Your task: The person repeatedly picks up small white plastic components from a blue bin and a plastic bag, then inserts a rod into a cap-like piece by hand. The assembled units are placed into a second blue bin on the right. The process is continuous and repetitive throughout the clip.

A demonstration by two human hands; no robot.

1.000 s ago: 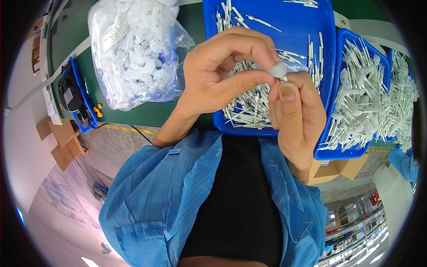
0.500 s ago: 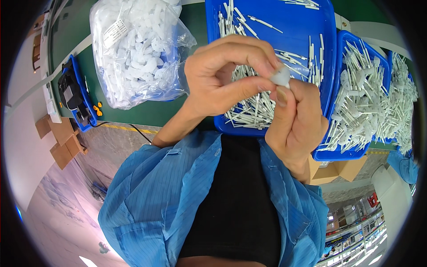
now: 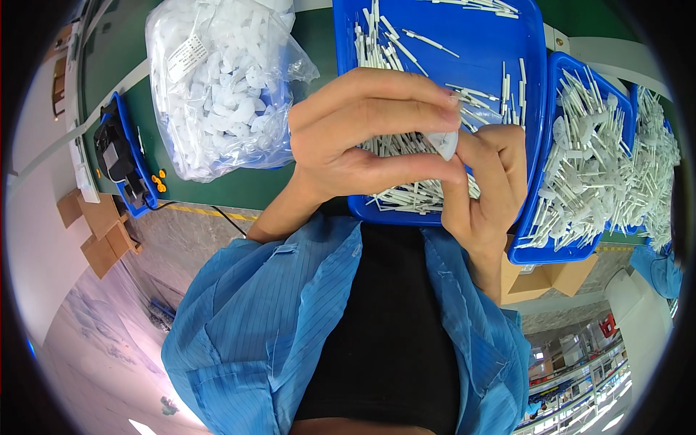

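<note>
Over the blue tray (image 3: 464, 54), my two hands meet at a small translucent white plastic piece (image 3: 444, 144). My left hand (image 3: 366, 134) is closed on the piece, its fingers over the top and its thumb stretched below. From the other side, my right hand (image 3: 489, 177) pinches the same piece, its fingertips close against the left thumb. Part of the piece is hidden by fingers, and I cannot tell whether a rod is joined to it. Thin white rods (image 3: 409, 197) lie in the tray under and around my hands.
A clear bag of white plastic pieces (image 3: 228, 94) lies at left. To the right, a second blue tray (image 3: 554, 255) holds rods with white pieces, with another heap (image 3: 656, 167) beyond. A small blue tray (image 3: 148, 181) with a black device stands far left, near orange bits (image 3: 159, 180).
My left hand has shifted slightly left and down, its fingers now stretched over the piece. The white piece has turned and sits lower and more to the left between both hands.
</note>
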